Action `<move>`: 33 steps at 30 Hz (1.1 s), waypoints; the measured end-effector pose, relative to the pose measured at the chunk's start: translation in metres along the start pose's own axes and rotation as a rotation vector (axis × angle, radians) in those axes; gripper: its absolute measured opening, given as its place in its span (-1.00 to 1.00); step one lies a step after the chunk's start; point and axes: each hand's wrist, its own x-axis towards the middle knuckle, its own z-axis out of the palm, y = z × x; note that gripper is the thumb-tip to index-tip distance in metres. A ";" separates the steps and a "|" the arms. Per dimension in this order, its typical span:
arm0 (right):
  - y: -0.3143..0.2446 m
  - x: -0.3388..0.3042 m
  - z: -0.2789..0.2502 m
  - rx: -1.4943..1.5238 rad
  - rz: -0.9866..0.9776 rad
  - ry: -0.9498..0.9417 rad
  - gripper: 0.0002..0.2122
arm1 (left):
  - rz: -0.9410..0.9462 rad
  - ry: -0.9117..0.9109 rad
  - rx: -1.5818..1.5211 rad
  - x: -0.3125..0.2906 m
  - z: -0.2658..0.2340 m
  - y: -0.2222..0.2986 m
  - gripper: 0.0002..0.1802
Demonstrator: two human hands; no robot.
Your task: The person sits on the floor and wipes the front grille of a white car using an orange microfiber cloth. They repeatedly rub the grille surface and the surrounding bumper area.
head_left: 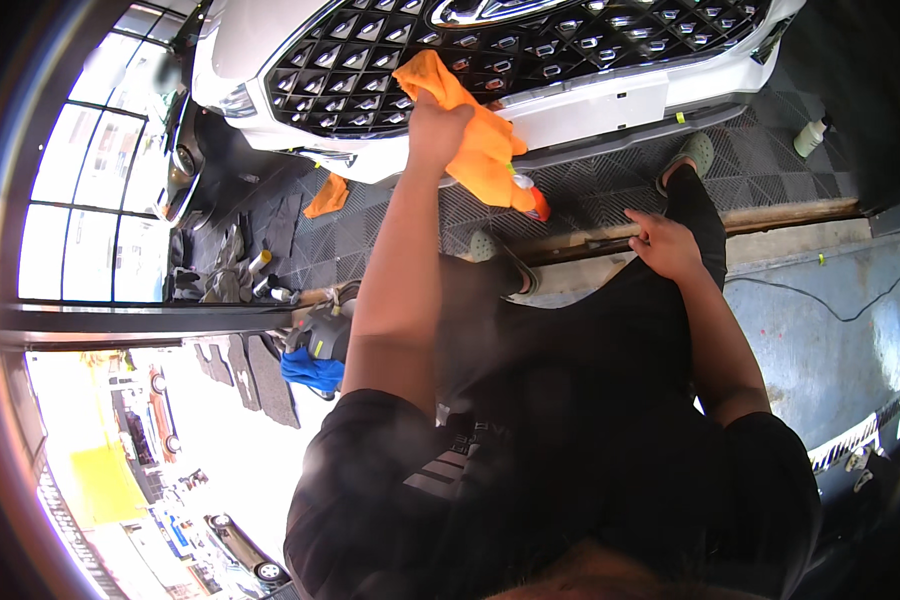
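Observation:
My left hand (438,130) is closed on an orange cloth (485,150) in front of the white car's black grille (340,75). The cloth's upper end lies over the grille's lower part, and its rest hangs down past the white bumper (580,115). Beside the cloth's lower end shows a small red and white object (538,203), mostly covered, whose kind I cannot make out. Over my right knee, apart from the car, my right hand (667,245) holds nothing. Its index finger is stretched out and the other fingers are loosely bent.
On the dark tiled floor (370,215) lies a second orange cloth (327,197). A pale bottle (810,138) stands at the far right. At left are a blue cloth (310,370), a yellow-labelled bottle (260,262) and another car (178,165). A cable (850,318) crosses the grey floor.

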 end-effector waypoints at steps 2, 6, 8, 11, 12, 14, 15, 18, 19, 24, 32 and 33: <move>0.002 -0.002 -0.002 0.032 0.023 -0.004 -0.51 | -0.005 -0.107 -0.031 -0.011 -0.024 -0.005 -0.43; 0.001 -0.008 -0.005 0.051 0.026 -0.027 -0.48 | -0.034 -0.142 0.243 -0.015 -0.043 -0.024 -0.40; 0.003 -0.004 -0.006 0.053 0.027 -0.021 -0.47 | 0.049 -0.068 0.425 -0.021 -0.042 0.010 -0.42; 0.003 0.000 -0.006 0.049 0.029 -0.032 -0.46 | 0.080 -0.070 0.670 -0.004 -0.030 0.012 -0.44; 0.003 0.000 -0.005 0.054 0.030 -0.029 -0.46 | 0.121 -0.033 0.697 -0.002 -0.030 0.005 -0.49; 0.003 -0.001 -0.004 0.064 0.030 -0.014 -0.46 | 0.238 0.019 0.766 0.004 -0.033 -0.009 -0.53; 0.004 -0.003 -0.006 0.068 0.027 -0.001 -0.46 | 0.297 0.045 0.800 0.008 -0.036 -0.017 -0.56; 0.011 -0.009 -0.002 0.093 0.015 0.009 -0.46 | 0.427 0.083 0.916 0.010 -0.052 -0.039 -0.65; 0.013 -0.007 -0.003 0.102 0.012 0.019 -0.46 | 0.455 0.094 0.956 0.011 -0.056 -0.036 -0.66; 0.016 -0.006 -0.005 0.136 0.005 0.044 -0.45 | 0.608 0.239 1.152 0.008 -0.055 -0.009 -0.73; 0.012 0.003 -0.006 0.251 0.027 0.014 -0.45 | 0.092 0.051 -0.617 0.009 -0.003 0.020 -0.57; 0.010 0.005 -0.007 0.271 0.039 0.002 -0.45 | 0.108 0.048 -0.614 0.010 0.001 0.021 -0.57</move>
